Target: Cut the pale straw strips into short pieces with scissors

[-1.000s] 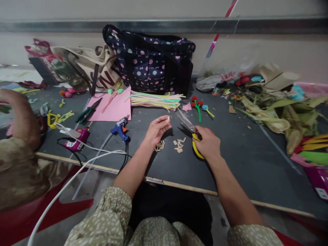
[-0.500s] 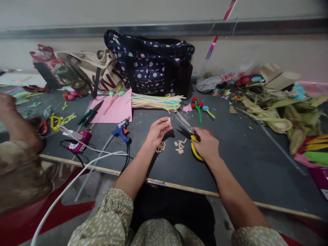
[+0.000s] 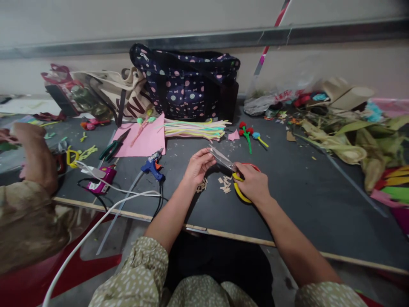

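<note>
My right hand [image 3: 252,184] grips yellow-handled scissors [image 3: 230,169] whose blades point left and up toward my left hand [image 3: 197,165]. My left hand is pinched shut on a small pale piece that is mostly hidden right at the blade tips. Below and between the hands lie several small tan cut bits [image 3: 224,183] on the dark table [image 3: 297,200].
A blue glue gun [image 3: 152,164] and white cable [image 3: 105,213] lie left of my left hand. Pink paper [image 3: 140,138], green pliers [image 3: 112,147], coloured strips [image 3: 194,128], a polka-dot bag [image 3: 188,83] sit behind. Dried husks [image 3: 345,145] are at right. Another person's arm [image 3: 35,157] is at far left.
The scissors swung left until the blades met my left hand's pinch. My left hand dropped slightly toward the table. The other person's arm shifted at the far left.
</note>
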`<move>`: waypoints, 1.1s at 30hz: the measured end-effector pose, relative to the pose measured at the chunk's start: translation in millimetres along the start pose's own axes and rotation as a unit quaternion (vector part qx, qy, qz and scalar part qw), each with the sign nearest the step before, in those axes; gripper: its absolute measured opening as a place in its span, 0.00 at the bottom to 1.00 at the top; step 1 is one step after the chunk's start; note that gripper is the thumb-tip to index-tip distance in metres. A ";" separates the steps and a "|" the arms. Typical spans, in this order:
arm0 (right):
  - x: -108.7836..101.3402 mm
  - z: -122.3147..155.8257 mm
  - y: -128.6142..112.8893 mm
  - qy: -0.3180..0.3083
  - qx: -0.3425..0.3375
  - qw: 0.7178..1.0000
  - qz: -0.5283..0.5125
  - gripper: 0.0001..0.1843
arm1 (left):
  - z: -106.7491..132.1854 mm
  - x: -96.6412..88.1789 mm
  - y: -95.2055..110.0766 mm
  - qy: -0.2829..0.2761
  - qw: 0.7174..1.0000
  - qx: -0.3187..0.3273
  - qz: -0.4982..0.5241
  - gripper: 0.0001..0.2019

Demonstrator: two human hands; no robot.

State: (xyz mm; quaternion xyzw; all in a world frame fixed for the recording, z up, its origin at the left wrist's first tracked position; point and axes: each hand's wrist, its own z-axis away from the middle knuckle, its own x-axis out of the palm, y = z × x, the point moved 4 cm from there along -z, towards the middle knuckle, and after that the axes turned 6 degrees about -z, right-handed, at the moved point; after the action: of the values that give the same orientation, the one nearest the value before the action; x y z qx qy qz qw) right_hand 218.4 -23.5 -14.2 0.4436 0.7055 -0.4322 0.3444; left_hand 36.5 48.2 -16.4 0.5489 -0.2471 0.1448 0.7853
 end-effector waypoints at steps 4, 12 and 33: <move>-0.9 -0.7 -2.3 -0.005 -0.003 1.000 0.001 0.18 | 0.7 0.6 -0.1 0.006 1.000 -0.004 0.008 0.13; -1.6 -0.8 -4.7 -0.015 -0.002 1.000 0.000 0.16 | -0.4 -0.3 -1.6 0.002 1.000 0.001 0.016 0.13; 7.3 3.1 0.6 -0.030 0.003 0.999 -0.030 0.13 | 1.0 0.5 -0.6 0.013 1.000 -0.001 0.028 0.12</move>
State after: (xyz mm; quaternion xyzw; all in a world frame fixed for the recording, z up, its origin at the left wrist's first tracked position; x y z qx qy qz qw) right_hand 216.6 -23.8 -22.0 0.4100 0.7065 -0.4580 0.3507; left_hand 37.0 47.0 -16.4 0.5390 -0.2520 0.1734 0.7848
